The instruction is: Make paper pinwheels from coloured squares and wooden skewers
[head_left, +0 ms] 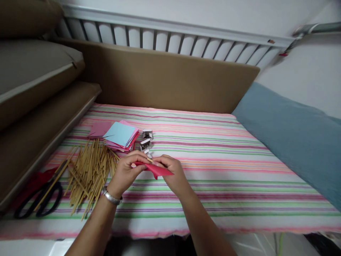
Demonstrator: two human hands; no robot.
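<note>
Both hands pinched on a folded red paper, held just above the striped bed cover.

Left hand (127,170) and right hand (170,171) meet at a folded red paper (156,170), fingertips closed on its upper edge; a thin stick (149,160) seems to poke out at the pinch. Paper judged light, limp, easily creased or torn: best held at the folds, near the stick, with a gentle pinch. Left of the hands: loose pile of wooden sticks (89,170), black scissors (39,199), stack of coloured paper squares (119,137). Just beyond the hands, small white pieces (146,140), too small to identify. All on the striped bed cover (226,177).
</note>
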